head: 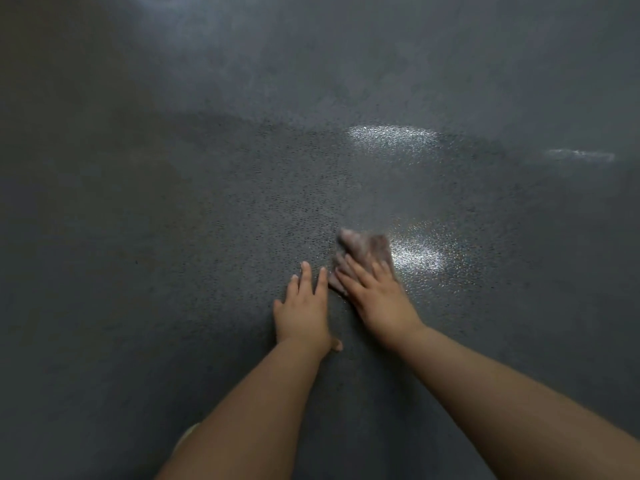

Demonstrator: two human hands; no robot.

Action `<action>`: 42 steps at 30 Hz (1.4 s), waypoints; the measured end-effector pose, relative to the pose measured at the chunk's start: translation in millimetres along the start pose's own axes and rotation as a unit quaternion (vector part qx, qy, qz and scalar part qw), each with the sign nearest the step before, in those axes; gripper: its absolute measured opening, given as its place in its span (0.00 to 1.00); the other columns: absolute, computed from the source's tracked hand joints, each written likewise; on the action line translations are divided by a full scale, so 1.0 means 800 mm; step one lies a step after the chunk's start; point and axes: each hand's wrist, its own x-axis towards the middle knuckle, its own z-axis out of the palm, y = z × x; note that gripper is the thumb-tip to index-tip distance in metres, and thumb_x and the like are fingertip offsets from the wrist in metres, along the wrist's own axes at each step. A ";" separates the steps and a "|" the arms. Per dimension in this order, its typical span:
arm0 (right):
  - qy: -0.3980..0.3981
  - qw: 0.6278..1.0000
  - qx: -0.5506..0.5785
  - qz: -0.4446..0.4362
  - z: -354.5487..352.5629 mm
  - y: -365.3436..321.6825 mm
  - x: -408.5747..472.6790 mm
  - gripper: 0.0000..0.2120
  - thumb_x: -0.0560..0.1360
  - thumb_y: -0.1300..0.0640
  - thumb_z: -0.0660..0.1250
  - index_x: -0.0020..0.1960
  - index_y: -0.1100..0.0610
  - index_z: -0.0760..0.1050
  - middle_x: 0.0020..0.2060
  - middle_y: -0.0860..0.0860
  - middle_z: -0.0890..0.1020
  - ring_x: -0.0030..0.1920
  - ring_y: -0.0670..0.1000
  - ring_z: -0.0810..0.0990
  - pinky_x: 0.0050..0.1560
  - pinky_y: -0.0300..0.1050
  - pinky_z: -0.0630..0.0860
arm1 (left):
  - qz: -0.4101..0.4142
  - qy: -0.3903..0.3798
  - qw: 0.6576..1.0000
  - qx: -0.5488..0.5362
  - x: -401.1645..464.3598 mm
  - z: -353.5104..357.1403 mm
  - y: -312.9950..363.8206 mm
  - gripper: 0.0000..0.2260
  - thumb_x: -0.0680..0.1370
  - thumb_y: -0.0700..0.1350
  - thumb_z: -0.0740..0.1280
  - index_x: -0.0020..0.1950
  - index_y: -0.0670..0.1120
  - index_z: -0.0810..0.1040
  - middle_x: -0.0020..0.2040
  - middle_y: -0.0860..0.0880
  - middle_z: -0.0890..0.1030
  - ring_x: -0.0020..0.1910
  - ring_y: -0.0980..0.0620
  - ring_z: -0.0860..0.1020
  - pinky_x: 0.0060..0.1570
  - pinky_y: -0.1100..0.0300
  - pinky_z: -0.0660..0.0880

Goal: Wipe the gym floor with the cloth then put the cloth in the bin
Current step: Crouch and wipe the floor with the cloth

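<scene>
A small greyish-pink cloth (365,247) lies crumpled on the dark speckled gym floor (207,209), blurred by motion. My right hand (375,292) presses flat on its near part, fingers straight and spread, covering much of it. Just to the left, my left hand (304,306) rests flat on the bare floor with straight fingers, a little apart from the cloth's edge. No bin is in view.
Bright wet glints (419,252) shine on the floor right of the cloth, and another patch (391,135) gleams farther off. A pale streak (581,154) shows at far right. A pale edge, perhaps clothing (187,436), peeks out by my left forearm.
</scene>
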 end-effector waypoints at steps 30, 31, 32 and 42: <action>0.272 0.619 0.649 0.349 -0.166 -0.149 -0.168 0.22 0.71 0.79 0.61 0.63 0.67 0.70 0.61 0.64 0.73 0.55 0.59 0.75 0.54 0.49 0.74 | 0.007 0.080 0.604 -0.793 -0.199 -0.088 0.005 0.10 0.83 0.51 0.54 0.55 0.47 0.69 0.49 0.46 0.79 0.45 0.46 0.78 0.43 0.54 0.76; 0.269 0.616 0.654 0.347 -0.164 -0.144 -0.165 0.22 0.71 0.78 0.62 0.64 0.67 0.69 0.60 0.64 0.73 0.52 0.58 0.77 0.51 0.48 0.74 | 0.008 0.077 0.604 -0.793 -0.199 -0.090 0.008 0.09 0.83 0.51 0.53 0.53 0.48 0.69 0.48 0.47 0.79 0.42 0.48 0.78 0.41 0.56 0.75; 0.258 0.605 0.674 0.337 -0.161 -0.140 -0.163 0.22 0.72 0.76 0.63 0.65 0.66 0.68 0.57 0.63 0.75 0.46 0.56 0.78 0.47 0.47 0.75 | 0.012 0.071 0.607 -0.791 -0.200 -0.091 0.012 0.09 0.83 0.52 0.53 0.51 0.48 0.68 0.48 0.47 0.79 0.40 0.50 0.78 0.41 0.55 0.76; 0.043 0.439 0.859 0.259 -0.132 -0.109 -0.135 0.18 0.77 0.53 0.63 0.61 0.64 0.75 0.47 0.58 0.82 0.37 0.52 0.83 0.37 0.44 0.81 | 0.040 -0.021 0.638 -0.769 -0.171 -0.101 0.012 0.09 0.83 0.50 0.55 0.53 0.48 0.71 0.43 0.48 0.81 0.30 0.56 0.81 0.30 0.59 0.79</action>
